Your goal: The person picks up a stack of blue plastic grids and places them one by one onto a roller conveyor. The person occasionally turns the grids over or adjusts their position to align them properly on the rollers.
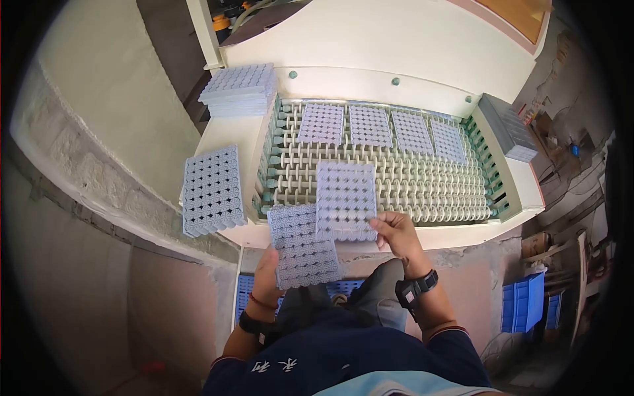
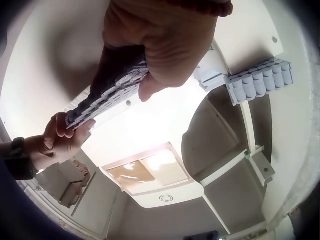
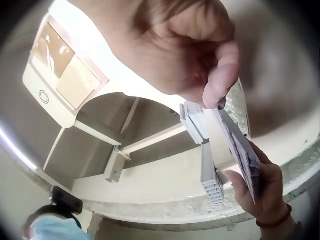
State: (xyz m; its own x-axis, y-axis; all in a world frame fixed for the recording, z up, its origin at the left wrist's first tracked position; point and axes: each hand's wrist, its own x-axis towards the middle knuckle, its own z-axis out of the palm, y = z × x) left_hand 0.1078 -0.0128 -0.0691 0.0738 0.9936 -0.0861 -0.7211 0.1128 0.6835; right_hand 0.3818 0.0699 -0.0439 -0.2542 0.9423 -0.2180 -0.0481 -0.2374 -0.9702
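Observation:
My left hand (image 1: 266, 269) grips a small stack of blue-grey panels patterned with rows of rounded cells (image 1: 300, 254) by its left edge, thumb on one face in the left wrist view. A single paler panel (image 1: 345, 198) overlaps the stack's upper right in the head view. Its lower right corner is pinched between thumb and fingers of my right hand (image 1: 396, 234). Both are over the front edge of a white machine with a bed of ringed rollers (image 1: 396, 191). Several similar panels (image 1: 370, 125) lie in a row at the back of the rollers.
Left of the rollers stand two stacks of panels, a rear stack (image 1: 238, 89) and a front stack (image 1: 212, 191). A grey block (image 1: 507, 129) sits on the machine's right side. Blue crates (image 1: 523, 303) are on the floor at right. A rough wall ledge (image 1: 99, 158) runs along the left.

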